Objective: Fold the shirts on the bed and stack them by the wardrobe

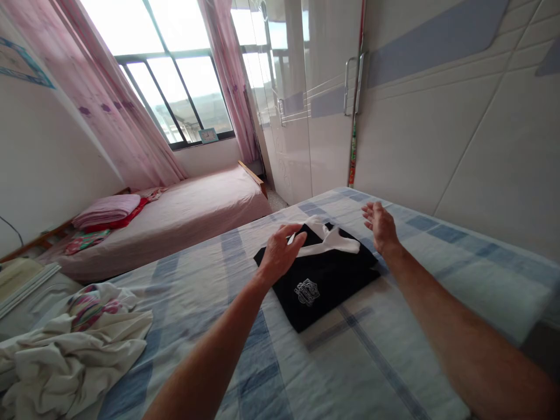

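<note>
Glossy white wardrobe (420, 140) along the right. Blue-and-white checked bedspread (188, 321) across the foreground. Pink-covered bed (205, 204) beyond, below a window (184, 67). Cream cloth (87, 359) crumpled at lower left. Black folded garment (336, 286) lying flat on the checked bedspread, near the middle. White collar (341, 240) across its far side. Left hand (280, 251) over the garment's left edge, fingers and thumb curved apart; contact with the fabric impossible to tell. Right hand (381, 227) just beyond the right edge, fingers loosely open, holding nothing. Pale emblem (307, 292) on the black front.
</note>
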`<state>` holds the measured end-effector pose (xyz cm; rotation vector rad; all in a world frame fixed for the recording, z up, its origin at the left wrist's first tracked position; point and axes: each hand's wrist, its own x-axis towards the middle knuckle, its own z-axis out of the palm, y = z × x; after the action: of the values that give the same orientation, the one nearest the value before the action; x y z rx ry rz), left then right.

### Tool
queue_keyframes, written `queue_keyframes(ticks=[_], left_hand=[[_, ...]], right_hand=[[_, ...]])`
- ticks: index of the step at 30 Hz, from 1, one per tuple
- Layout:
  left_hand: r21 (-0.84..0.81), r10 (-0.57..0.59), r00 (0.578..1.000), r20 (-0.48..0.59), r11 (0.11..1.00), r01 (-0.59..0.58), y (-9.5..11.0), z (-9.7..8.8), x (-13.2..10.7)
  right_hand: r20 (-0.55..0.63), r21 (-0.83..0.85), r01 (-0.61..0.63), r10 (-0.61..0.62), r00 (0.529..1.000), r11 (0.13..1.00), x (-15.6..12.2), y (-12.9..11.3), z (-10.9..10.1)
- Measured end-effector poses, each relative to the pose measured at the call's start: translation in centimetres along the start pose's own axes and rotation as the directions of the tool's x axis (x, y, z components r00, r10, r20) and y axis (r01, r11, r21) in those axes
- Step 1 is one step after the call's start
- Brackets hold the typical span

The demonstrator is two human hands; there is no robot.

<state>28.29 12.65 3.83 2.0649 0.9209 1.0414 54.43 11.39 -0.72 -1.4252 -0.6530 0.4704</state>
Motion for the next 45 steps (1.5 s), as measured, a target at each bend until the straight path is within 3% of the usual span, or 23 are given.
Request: queue_keyframes(ticks=[2, 4, 6, 8, 10, 12, 16, 19, 20, 22, 24, 26, 28, 32, 33, 36, 38, 39, 41, 43, 45], left_hand=[[0.073, -0.02, 0.996, -0.087, 0.997, 0.026, -3.1, -1.1, -1.2], [0.141, -0.1, 0.981, -0.166, 0.982, 0.124, -5.6, -2.9, -2.2], [0.178, -0.208, 0.955, -0.214, 0.953, 0.247, -7.2, -4.5, -3.1], [0.195, -0.27, 0.934, -0.234, 0.928, 0.317, -7.9, -5.2, -4.1], [0.233, -0.221, 0.949, -0.224, 0.934, 0.272, -7.7, -4.9, -5.2], [0.313, -0.101, 0.981, -0.165, 0.938, 0.149, -6.7, -3.9, -6.3], [0.457, 0.076, 0.996, 0.054, 0.885, -0.092, -4.2, -1.8, -7.6], [0.491, 0.099, 0.99, 0.103, 0.86, -0.137, -3.2, -1.2, -7.5], [0.497, 0.099, 0.99, 0.096, 0.857, -0.134, -3.1, -1.1, -7.3], [0.51, 0.098, 0.992, 0.079, 0.851, -0.125, -3.2, -0.7, -6.9], [0.527, 0.09, 0.994, 0.064, 0.843, -0.11, -3.4, -0.1, -6.6], [0.544, 0.071, 0.996, 0.053, 0.834, -0.089, -3.5, 0.6, -6.4], [0.551, 0.064, 0.995, 0.07, 0.829, -0.093, -3.5, 1.2, -6.5], [0.545, 0.107, 0.972, 0.211, 0.812, -0.207, -3.9, 1.6, -7.5], [0.545, 0.115, 0.963, 0.244, 0.805, -0.234, -4.0, 1.6, -7.8], [0.538, 0.136, 0.944, 0.301, 0.793, -0.286, -4.2, 1.5, -8.3], [0.523, 0.147, 0.944, 0.295, 0.803, -0.288, -4.2, 1.2, -8.1], [0.522, 0.143, 0.954, 0.264, 0.811, -0.265, -4.2, 0.7, -7.8], [0.549, 0.112, 0.979, 0.171, 0.814, -0.189, -4.6, -0.7, -7.0], [0.61, 0.08, 0.992, 0.094, 0.783, -0.121, -5.6, -2.6, -6.3], [0.669, 0.071, 0.991, 0.111, 0.732, -0.127, -7.0, -4.5, -6.0]], right_hand=[[-0.001, -0.181, 0.131, -0.133, 0.991, 0.975, -0.4, -0.3, 0.1], [0.116, -0.394, 0.26, -0.233, 0.966, 0.882, -1.5, -0.8, 0.7], [0.25, -0.602, 0.317, -0.204, 0.946, 0.733, -2.8, -1.1, 1.4], [0.329, -0.766, 0.322, -0.092, 0.94, 0.557, -4.0, -0.9, 2.1], [0.382, -0.85, 0.354, -0.006, 0.924, 0.391, -4.8, -0.5, 2.6], [0.467, -0.851, 0.441, 0.028, 0.884, 0.284, -5.3, -0.3, 3.0], [0.586, -0.785, 0.583, -0.056, 0.809, 0.209, -5.9, -2.0, 3.4], [0.577, -0.774, 0.614, -0.226, 0.785, 0.156, -6.4, -3.8, 2.5], [0.572, -0.783, 0.607, -0.225, 0.789, 0.136, -6.5, -4.1, 2.0], [0.575, -0.808, 0.58, -0.074, 0.815, 0.104, -6.7, -4.1, 0.7], [0.57, -0.822, 0.562, 0.123, 0.812, 0.093, -6.6, -3.6, -0.5], [0.576, -0.818, 0.564, 0.187, 0.796, 0.116, -6.4, -3.4, -1.2], [0.6, -0.797, 0.579, 0.107, 0.793, 0.174, -6.3, -3.7, -1.4], [0.601, -0.719, 0.628, -0.187, 0.777, 0.298, -5.5, -4.4, -1.5], [0.58, -0.737, 0.61, -0.189, 0.792, 0.293, -5.1, -4.1, -1.8], [0.517, -0.842, 0.506, 0.008, 0.856, 0.186, -4.4, -2.4, -3.5], [0.509, -0.853, 0.504, -0.003, 0.861, 0.136, -4.8, -1.6, -4.6], [0.527, -0.833, 0.534, -0.087, 0.845, 0.142, -5.4, -1.5, -4.9], [0.577, -0.748, 0.633, -0.274, 0.769, 0.201, -7.7, -2.1, -4.8], [0.677, -0.591, 0.752, -0.329, 0.659, 0.291, -11.0, -3.2, -3.7], [0.81, -0.407, 0.842, -0.287, 0.512, 0.353, -14.7, -3.9, -1.9]])
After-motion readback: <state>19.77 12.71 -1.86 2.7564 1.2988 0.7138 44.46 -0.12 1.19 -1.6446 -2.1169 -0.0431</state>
